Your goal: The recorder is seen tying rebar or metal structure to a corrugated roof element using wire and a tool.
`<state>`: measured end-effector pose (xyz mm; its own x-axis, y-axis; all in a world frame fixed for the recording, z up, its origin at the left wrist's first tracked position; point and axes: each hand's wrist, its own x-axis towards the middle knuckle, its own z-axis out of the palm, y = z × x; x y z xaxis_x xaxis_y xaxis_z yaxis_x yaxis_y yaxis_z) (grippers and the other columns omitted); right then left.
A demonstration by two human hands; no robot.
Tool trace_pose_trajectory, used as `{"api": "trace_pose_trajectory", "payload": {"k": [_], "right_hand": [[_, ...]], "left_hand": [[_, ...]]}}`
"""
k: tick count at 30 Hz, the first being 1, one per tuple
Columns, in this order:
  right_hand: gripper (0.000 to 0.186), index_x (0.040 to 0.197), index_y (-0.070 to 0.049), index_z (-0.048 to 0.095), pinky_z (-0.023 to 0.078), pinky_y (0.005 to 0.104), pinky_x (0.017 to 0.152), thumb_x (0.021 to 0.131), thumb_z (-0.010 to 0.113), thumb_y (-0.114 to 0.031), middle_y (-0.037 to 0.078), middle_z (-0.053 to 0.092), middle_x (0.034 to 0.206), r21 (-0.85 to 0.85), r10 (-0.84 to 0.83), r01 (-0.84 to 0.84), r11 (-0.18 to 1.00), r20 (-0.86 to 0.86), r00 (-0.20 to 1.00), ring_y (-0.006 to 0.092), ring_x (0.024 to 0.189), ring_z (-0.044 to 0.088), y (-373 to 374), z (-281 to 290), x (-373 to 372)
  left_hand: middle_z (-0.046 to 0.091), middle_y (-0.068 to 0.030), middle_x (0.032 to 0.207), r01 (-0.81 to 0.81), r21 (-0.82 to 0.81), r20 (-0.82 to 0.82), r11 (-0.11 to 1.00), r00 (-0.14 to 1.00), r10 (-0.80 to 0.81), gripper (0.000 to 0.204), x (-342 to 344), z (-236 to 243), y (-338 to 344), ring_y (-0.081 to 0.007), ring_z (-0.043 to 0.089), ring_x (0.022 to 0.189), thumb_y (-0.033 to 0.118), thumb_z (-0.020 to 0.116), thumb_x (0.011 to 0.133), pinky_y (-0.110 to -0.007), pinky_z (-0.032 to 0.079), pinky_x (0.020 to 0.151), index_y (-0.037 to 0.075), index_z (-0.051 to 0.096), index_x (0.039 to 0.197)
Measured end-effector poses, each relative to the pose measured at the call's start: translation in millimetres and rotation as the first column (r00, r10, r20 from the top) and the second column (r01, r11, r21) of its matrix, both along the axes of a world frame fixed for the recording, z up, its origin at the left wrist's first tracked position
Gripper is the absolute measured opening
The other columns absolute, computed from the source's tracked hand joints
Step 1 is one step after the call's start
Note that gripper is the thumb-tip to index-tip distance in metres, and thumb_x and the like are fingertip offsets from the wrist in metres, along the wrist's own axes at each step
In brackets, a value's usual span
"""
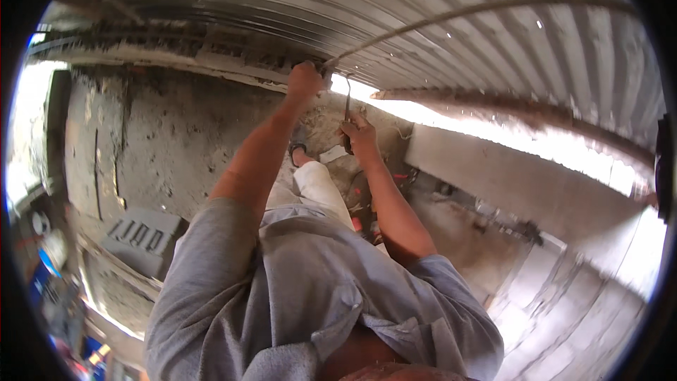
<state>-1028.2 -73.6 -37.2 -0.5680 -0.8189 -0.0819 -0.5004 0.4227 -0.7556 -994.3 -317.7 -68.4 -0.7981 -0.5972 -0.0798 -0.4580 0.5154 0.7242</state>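
Note:
My left hand point(307, 79) is raised and closed against the end of the rough beam point(240, 63), just under the roof sheets. What its fingers hold there is hidden. Lower and to the right, my right hand point(361, 135) is wrapped round the dark lower end of a thin hooked rod point(348, 99). The rod stands upright, its curved tip a little to the right of my left hand. Above both hands slopes a corrugated metal roof point(458, 0), with a long thin pole point(486, 8) running along its underside.
A rough grey wall point(190, 120) runs along the left, with a slotted grey block point(144, 233) below it. Another beam point(479, 106) borders the bright gap at right, above a low wall point(472, 162). My sandalled foot point(300, 154) shows far below. Assorted clutter point(63, 296) lies at lower left.

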Motion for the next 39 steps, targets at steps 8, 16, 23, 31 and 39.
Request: {"api": "trace_pose_trajectory", "payload": {"k": [8, 16, 23, 31, 39], "right_hand": [[0.028, 0.112, 0.000, 0.063, 0.044, 0.0302, 0.047, 0.091, 0.056, -0.018, 0.006, 0.062, 0.070, 0.354, -0.433, 0.290, 0.889, 0.447, 0.783, 0.0124, 0.051, 0.054, -57, 59, 55], [0.026, 0.099, 0.002, 0.066, 0.045, 0.0336, 0.048, 0.090, 0.057, -0.020, 0.006, 0.060, 0.064, 0.288, -0.183, 0.065, 0.956, 0.406, 0.895, 0.0145, 0.048, 0.053, -61, 17, 30], [0.028, 0.106, -0.004, 0.069, 0.051, 0.0416, 0.061, 0.088, 0.056, -0.021, 0.018, 0.066, 0.071, 0.298, -0.217, 0.125, 0.946, 0.300, 0.929, 0.0280, 0.062, 0.064, -65, 20, 18], [0.028, 0.113, -0.008, 0.066, 0.052, 0.0502, 0.073, 0.091, 0.056, -0.022, 0.023, 0.067, 0.085, 0.327, -0.249, 0.206, 0.922, 0.096, 0.964, 0.0409, 0.082, 0.066, -60, 28, 38], [0.030, 0.118, -0.008, 0.060, 0.053, 0.0514, 0.071, 0.093, 0.056, -0.024, 0.019, 0.068, 0.097, 0.170, -0.391, 0.393, 0.904, -0.045, 0.919, 0.0398, 0.084, 0.067, -59, 7, 71]], "left_hand": [[0.067, -0.0198, 0.095, -0.099, 0.744, 0.162, 0.661, 0.986, -0.034, 0.068, 20, -7, -44, -0.0268, 0.066, 0.076, 0.006, 0.075, 0.070, -0.038, 0.053, 0.061, -0.008, 0.050, 0.132], [0.064, -0.0162, 0.104, -0.186, 0.745, 0.266, 0.640, 0.963, -0.030, 0.072, 39, 30, -43, -0.0239, 0.061, 0.089, 0.002, 0.071, 0.072, -0.039, 0.051, 0.064, 0.002, 0.047, 0.141], [0.062, -0.0159, 0.116, -0.128, 0.736, 0.249, 0.664, 0.964, -0.091, 0.077, 44, 46, -36, -0.0250, 0.060, 0.094, 0.007, 0.074, 0.073, -0.038, 0.051, 0.069, 0.007, 0.045, 0.145], [0.065, -0.0149, 0.106, -0.178, 0.714, 0.257, 0.677, 0.966, -0.017, 0.079, 38, 58, -14, -0.0222, 0.061, 0.087, 0.020, 0.080, 0.075, -0.036, 0.051, 0.066, 0.003, 0.045, 0.143], [0.063, -0.0132, 0.079, -0.268, 0.603, 0.144, 0.751, 0.963, 0.228, 0.053, 4, 41, 14, -0.0183, 0.061, 0.060, 0.038, 0.082, 0.077, -0.032, 0.046, 0.040, -0.008, 0.060, 0.090]]}}
